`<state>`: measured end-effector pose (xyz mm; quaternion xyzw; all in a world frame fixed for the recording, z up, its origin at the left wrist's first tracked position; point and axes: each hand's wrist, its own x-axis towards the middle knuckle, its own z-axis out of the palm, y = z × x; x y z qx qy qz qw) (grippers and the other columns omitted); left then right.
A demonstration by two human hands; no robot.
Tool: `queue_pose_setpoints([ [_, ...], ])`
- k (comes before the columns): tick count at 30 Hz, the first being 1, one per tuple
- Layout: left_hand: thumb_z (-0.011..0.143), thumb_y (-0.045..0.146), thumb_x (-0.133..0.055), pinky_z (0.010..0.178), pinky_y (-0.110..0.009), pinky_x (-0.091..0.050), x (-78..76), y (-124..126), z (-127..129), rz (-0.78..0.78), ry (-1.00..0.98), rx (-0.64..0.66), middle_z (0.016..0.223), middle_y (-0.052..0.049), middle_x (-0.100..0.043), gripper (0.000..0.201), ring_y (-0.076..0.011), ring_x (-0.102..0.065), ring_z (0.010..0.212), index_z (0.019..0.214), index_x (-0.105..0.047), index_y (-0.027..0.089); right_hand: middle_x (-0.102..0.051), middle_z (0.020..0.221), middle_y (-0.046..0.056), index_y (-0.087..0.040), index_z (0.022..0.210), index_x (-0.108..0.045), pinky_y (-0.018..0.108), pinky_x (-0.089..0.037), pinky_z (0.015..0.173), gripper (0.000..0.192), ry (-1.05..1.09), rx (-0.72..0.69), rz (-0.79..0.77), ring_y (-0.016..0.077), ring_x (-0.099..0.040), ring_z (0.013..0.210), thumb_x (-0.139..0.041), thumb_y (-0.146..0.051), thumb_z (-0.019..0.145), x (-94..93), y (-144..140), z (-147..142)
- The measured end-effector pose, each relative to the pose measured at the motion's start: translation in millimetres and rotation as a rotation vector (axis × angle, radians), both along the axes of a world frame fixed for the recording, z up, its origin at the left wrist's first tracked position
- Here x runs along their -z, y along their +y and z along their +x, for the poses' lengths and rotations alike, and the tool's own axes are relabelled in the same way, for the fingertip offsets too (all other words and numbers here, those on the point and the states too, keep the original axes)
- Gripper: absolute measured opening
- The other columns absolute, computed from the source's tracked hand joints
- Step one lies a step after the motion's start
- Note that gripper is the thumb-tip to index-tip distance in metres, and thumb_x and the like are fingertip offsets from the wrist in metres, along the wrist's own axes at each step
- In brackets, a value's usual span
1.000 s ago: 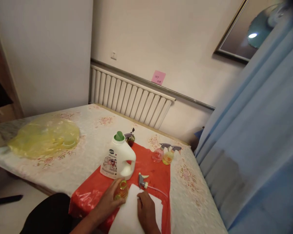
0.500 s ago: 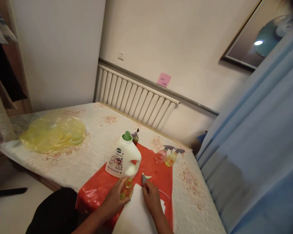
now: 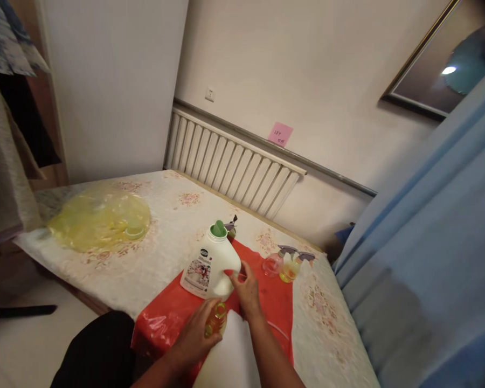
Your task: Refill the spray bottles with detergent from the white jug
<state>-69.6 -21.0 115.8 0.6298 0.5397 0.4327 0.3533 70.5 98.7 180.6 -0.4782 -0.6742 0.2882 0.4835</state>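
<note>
grasping the small yellow bottle (image 3: 217,320), the left hand (image 3: 196,333) is near the white jug (image 3: 210,264) on the red sheet (image 3: 156,322); the right hand (image 3: 248,292) is at the jug's handle (image 3: 236,263), gripping or not i cannot tell.

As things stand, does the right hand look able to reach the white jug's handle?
Probably yes: the right hand is at the handle of the white jug, and nothing visible blocks it.

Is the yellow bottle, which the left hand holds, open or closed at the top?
Open: the yellow bottle in the left hand shows a bare rim at its top, with nothing fitted.
</note>
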Motion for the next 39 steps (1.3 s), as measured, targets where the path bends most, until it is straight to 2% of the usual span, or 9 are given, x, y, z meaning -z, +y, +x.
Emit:
queue_pose_setpoints([
  [4,0.066,0.014,-0.061,0.118,-0.044,-0.029,-0.9,0,-2,-0.014,0.008,0.016,0.148,-0.013,-0.048,0.074,-0.0292,-0.041,0.138,0.139,-0.046,0.018,-0.073,0.087,0.003,-0.016,0.093,-0.071,0.03,-0.052,0.072,0.025,0.011,-0.03,-0.104,0.0194,-0.064,0.077,-0.072,-0.028,0.071,10.3,20,-10],
  [6,0.066,0.013,-0.062,0.117,-0.044,-0.031,-0.5,0,-3,-0.015,0.008,0.02,0.147,-0.013,-0.049,0.075,-0.03,-0.042,0.137,0.139,-0.046,0.018,-0.072,0.086,0.003,-0.013,0.091,-0.07,0.029,-0.053,0.069,0.022,0.017,-0.048,-0.168,0.018,-0.063,0.075,-0.073,-0.029,0.076,17.7,30,-13],
  [12,0.066,0.014,-0.064,0.117,-0.046,-0.03,7.8,1,-3,0.001,0.014,0.001,0.147,-0.01,-0.05,0.074,-0.0312,-0.042,0.138,0.137,-0.048,0.025,-0.063,0.12,0.008,-0.016,0.12,-0.06,0.039,-0.057,0.081,0.031,0.077,-0.085,-0.298,0.0211,-0.065,0.098,-0.061,-0.033,0.095,34.4,45,-21],
  [17,0.067,0.015,-0.065,0.119,-0.042,-0.028,7.6,0,-4,-0.023,-0.009,0.039,0.149,-0.01,-0.047,0.075,-0.029,-0.039,0.14,0.139,-0.046,0.022,-0.065,0.112,0.006,-0.015,0.115,-0.062,0.036,-0.058,0.077,0.027,0.177,-0.054,-0.285,0.0191,-0.066,0.091,-0.061,-0.033,0.095,33.0,45,-33],
  [22,0.065,0.014,-0.065,0.119,-0.044,-0.028,7.8,0,-3,-0.032,-0.001,0.034,0.149,-0.009,-0.048,0.078,-0.0294,-0.038,0.14,0.139,-0.044,0.025,-0.066,0.094,0.002,-0.013,0.103,-0.064,0.027,-0.055,0.063,0.022,0.288,0.004,-0.232,0.0133,-0.064,0.073,-0.061,-0.034,0.095,8.1,44,-47],
  [27,0.064,0.014,-0.063,0.118,-0.044,-0.03,7.4,0,-3,-0.012,0.007,0.039,0.148,-0.01,-0.049,0.077,-0.0298,-0.041,0.139,0.139,-0.045,0.023,-0.059,0.067,-0.004,-0.014,0.083,-0.062,0.022,-0.044,0.05,0.02,0.402,0.099,-0.133,0.0086,-0.052,0.052,-0.064,-0.033,0.089,-39.5,45,-44],
  [29,0.065,0.014,-0.062,0.118,-0.044,-0.03,6.6,0,-4,-0.005,0.009,0.036,0.148,-0.011,-0.049,0.077,-0.03,-0.041,0.139,0.139,-0.045,0.022,-0.052,0.054,-0.007,-0.016,0.074,-0.059,0.023,-0.039,0.048,0.017,0.436,0.137,-0.092,0.0097,-0.046,0.048,-0.067,-0.031,0.078,-60.2,42,-37],
  [33,0.064,0.014,-0.062,0.118,-0.046,-0.03,2.4,0,-4,-0.022,0.002,0.026,0.148,-0.012,-0.049,0.077,-0.0307,-0.04,0.139,0.139,-0.046,0.023,-0.051,0.051,-0.008,-0.018,0.069,-0.058,0.023,-0.034,0.048,0.016,0.447,0.179,-0.048,0.0103,-0.044,0.048,-0.068,-0.03,0.065,-93.1,25,-13],
  [39,0.063,0.015,-0.062,0.117,-0.047,-0.03,-14.2,-2,-6,-0.051,-0.035,0.063,0.145,-0.014,-0.051,0.076,-0.0316,-0.042,0.137,0.137,-0.047,0.018,-0.051,0.049,-0.008,-0.018,0.071,-0.061,0.023,-0.033,0.047,0.017,0.389,0.215,-0.078,0.0104,-0.043,0.045,-0.071,-0.028,0.061,-108.1,-14,36],
])
